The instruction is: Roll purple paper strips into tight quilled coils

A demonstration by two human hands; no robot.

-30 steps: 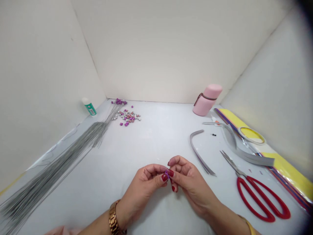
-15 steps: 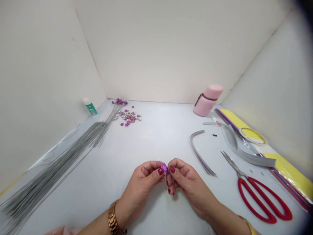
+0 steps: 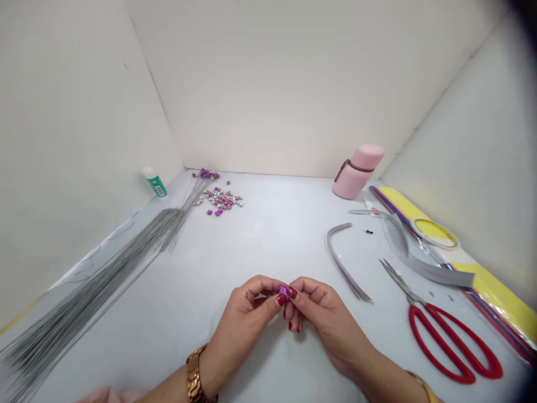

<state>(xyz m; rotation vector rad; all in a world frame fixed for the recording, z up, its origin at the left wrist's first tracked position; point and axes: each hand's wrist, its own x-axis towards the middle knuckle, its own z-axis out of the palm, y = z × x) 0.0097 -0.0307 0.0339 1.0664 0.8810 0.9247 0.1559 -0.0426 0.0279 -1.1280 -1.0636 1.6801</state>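
Between the fingertips of both hands, low in the middle of the head view, is a small shiny purple folded paper star (image 3: 283,291). My left hand (image 3: 249,312) pinches it from the left with thumb and forefinger. From the right, my right hand (image 3: 323,313) presses its thumb and fingertips on the star's edge, its other fingers curled below. Parts of the star are covered by the fingers. At the back left lies a pile of small purple, silver and pinkish stars (image 3: 224,200). Grey paper strips (image 3: 339,263) curve on the table right of my hands.
A bundle of thin grey wires (image 3: 104,280) runs along the left, with purple stars (image 3: 205,174) at its far end. A glue bottle (image 3: 155,182) stands by the left wall. Rightward are a pink flask (image 3: 354,176), red-handled scissors (image 3: 444,330), a tape roll (image 3: 434,233) and packed coloured paper (image 3: 499,302).
My right thumb has moved left onto the star, and the star has turned slightly and shifted a little to the right. My left thumb has moved slightly right and down with it.
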